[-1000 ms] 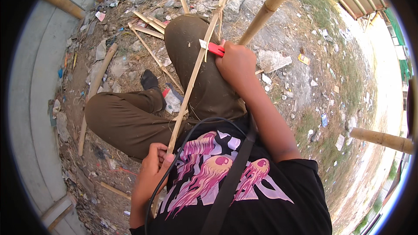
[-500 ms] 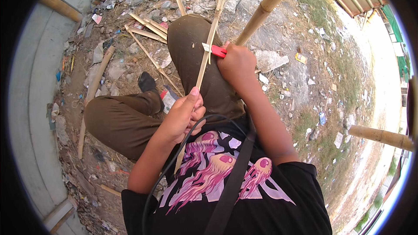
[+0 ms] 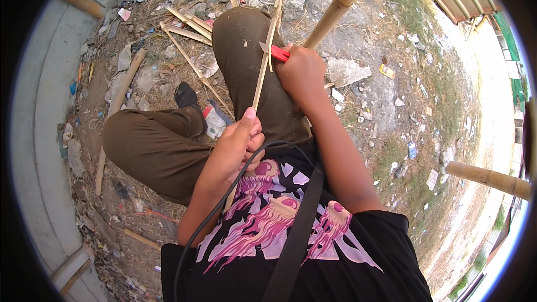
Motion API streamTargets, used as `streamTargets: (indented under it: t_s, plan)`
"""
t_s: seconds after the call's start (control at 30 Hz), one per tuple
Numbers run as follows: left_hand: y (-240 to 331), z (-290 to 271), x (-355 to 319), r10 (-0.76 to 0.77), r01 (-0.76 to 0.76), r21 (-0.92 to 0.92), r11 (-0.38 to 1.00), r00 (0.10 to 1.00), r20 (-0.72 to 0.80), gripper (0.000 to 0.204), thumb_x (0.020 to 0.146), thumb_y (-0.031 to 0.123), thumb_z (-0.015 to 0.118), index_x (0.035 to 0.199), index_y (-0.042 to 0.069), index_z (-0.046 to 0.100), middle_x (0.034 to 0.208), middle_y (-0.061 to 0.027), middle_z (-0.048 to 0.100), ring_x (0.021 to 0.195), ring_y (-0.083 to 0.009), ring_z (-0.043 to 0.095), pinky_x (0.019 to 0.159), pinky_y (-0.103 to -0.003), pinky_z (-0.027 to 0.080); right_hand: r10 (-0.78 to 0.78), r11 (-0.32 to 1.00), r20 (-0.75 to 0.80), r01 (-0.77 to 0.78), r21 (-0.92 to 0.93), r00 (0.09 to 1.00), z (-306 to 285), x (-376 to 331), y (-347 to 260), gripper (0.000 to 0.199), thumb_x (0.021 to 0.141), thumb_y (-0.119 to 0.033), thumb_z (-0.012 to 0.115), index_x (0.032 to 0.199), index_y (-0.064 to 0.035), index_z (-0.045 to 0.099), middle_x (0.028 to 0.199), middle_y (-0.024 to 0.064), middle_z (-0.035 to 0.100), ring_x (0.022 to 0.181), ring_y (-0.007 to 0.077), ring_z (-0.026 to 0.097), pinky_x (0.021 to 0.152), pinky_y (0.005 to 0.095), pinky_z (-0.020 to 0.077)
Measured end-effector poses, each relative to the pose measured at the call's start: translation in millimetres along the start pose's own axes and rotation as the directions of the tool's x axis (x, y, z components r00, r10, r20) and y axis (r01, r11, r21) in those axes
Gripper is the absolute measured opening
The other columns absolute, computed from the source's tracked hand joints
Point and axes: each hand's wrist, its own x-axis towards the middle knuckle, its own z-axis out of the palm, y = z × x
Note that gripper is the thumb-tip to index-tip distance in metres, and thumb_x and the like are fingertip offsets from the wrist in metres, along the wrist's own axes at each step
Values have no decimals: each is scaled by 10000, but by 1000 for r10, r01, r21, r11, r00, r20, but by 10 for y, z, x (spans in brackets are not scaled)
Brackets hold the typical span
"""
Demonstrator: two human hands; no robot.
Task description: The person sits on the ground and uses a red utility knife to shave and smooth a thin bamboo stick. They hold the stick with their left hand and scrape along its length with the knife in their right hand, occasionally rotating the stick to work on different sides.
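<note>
A long, narrow bamboo strip (image 3: 259,88) runs over my thigh, slanting up past the raised knee. Its lower part is gripped in my left hand (image 3: 240,144), thumb pressed along the top, and the near end comes out below the hand by the shirt. My right hand (image 3: 302,74) is closed around a red-handled cutter knife (image 3: 279,53). The knife's blade lies across the strip beyond the knee's middle. A thin curled shaving (image 3: 271,62) hangs from the strip beside the blade. Most of the knife handle is hidden in my fist.
Several split bamboo pieces (image 3: 189,27) lie left of my knee. A bamboo pole (image 3: 347,0) slants up at the right, and another pole (image 3: 489,180) juts in from the right edge. A wall (image 3: 53,117) stands at the left. Rubble and litter cover the ground; a black cable (image 3: 224,201) crosses my left forearm.
The legs, strip and knife sit slightly higher in view. My right hand has shifted a little forward with the knife, whose blade looks darker and tilted. Both grips stay closed.
</note>
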Motion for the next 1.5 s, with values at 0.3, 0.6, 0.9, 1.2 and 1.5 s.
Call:
streamTargets:
  t_s: [0.3,0.6,0.9,1.2,1.5]
  plan:
    - [108,-145,-1,52,-51,83,995,999,-15,444,1094,491,443,812,150,402,594,82,301,430,-11,220,353,-203,184,-185,969,745,-7,247,641,-611,193,202,325,920,-287,626,919,37,651,751,145,660,675,296,643,666,430,502]
    - [47,-383,-123,59,-63,109,992,997,47,341,1121,385,415,944,101,485,687,47,413,535,-48,361,487,-225,354,-122,651,561,-360,668,819,-606,-344,234,296,1109,-342,470,1047,-53,503,804,-2,503,703,77,472,608,257,398]
    - [4,-569,-203,-6,6,50,999,1000,1,405,1119,406,422,833,119,436,667,56,387,525,-28,317,440,-185,269,-90,640,297,-173,748,951,-221,-236,159,408,1107,-427,431,957,-67,551,645,-44,424,526,45,359,481,216,330]
    - [-27,-566,-154,18,-18,13,1000,1000,17,418,1114,439,421,834,128,431,656,69,366,517,-16,274,437,-181,238,123,653,435,-403,642,892,-387,-264,20,475,1102,-441,436,895,-40,585,664,12,515,563,98,452,544,265,403]
    - [-37,-586,-149,1,-1,7,1000,999,33,418,1110,464,414,843,143,435,644,82,336,514,-12,241,446,-192,192,-155,981,193,129,142,969,-311,-244,-126,360,1095,-333,467,891,-53,565,610,192,592,553,441,602,503,503,451]
